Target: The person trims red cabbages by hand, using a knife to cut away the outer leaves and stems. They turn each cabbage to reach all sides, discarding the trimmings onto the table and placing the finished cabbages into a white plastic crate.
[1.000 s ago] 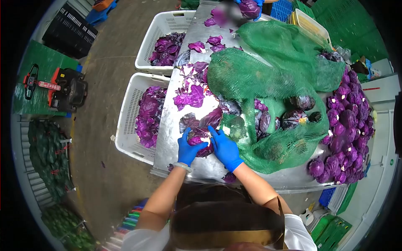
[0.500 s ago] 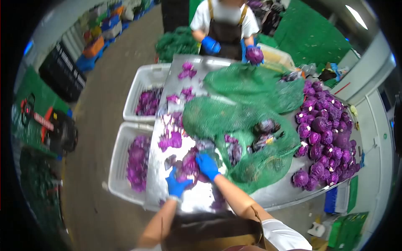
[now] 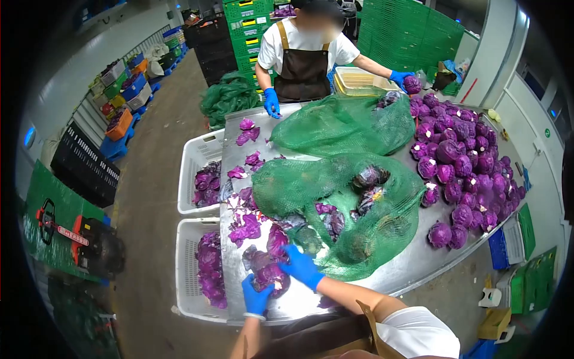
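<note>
Since the last frame our view has lifted, so our hands sit lower in it, and the co-worker across from us has stretched one arm out to the far end of the heap. Our grip has not changed. Our left hand (image 3: 256, 297), in a blue glove, is cupped against the near side of the red cabbage (image 3: 270, 277) with its fingers closed on it. Our right hand (image 3: 301, 267), gloved the same, is pressed over the cabbage's top and far side, so the head is clamped between the two.

The cabbage rests on the steel tabletop (image 3: 412, 263) near its front edge, just beside the near corner of the green net sack (image 3: 335, 191). The sack lies slumped across the middle with a few dark heads showing through the mesh. Loose purple leaves (image 3: 248, 228) are scattered on the steel just beyond our hands.

Off the left edge stand two white crates, the near crate (image 3: 186, 272) and the far crate (image 3: 194, 164), both holding purple trimmings. A heap of trimmed cabbages (image 3: 460, 161) covers the right side of the tabletop.

The co-worker's gloved hand (image 3: 272, 103) rests at the far edge, and the co-worker's other hand (image 3: 399, 78) touches a head at the top of the heap.
</note>
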The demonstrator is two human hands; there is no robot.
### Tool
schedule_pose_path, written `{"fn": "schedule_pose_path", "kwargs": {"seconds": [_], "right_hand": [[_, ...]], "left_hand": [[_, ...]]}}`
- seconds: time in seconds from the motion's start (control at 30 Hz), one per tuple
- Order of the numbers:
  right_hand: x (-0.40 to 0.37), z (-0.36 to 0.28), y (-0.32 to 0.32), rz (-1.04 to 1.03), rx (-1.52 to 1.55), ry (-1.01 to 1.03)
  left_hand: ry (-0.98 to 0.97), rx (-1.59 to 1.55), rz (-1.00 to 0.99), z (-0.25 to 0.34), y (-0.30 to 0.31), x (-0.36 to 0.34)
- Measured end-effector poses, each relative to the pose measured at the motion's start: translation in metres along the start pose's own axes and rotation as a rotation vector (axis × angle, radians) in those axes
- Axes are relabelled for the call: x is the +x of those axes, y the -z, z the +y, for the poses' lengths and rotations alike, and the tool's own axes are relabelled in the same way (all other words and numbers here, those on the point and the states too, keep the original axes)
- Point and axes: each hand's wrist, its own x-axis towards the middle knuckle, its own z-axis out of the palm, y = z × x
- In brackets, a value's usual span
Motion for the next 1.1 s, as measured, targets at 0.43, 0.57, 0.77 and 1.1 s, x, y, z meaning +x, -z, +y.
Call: {"fn": "schedule_pose_path", "kwargs": {"seconds": [0.43,0.57,0.77,1.1], "right_hand": [[-0.018,0.0,-0.011,-0.298,0.121,-0.252],[-0.012,0.002,-0.014,-0.274,0.116,-0.28],[-0.01,0.02,-0.021,-0.251,0.138,-0.328],[-0.003,0.045,-0.031,-0.242,0.391,-0.421]], "left_hand": [[-0.142,0.516,-0.272,0.046,0.025,0.026],[-0.116,0.721,-0.255,0.06,0.011,0.022],[-0.098,0.722,-0.109,0.043,0.014,0.027],[0.349,0.291,0.128,-0.094,0.037,0.071]]}}
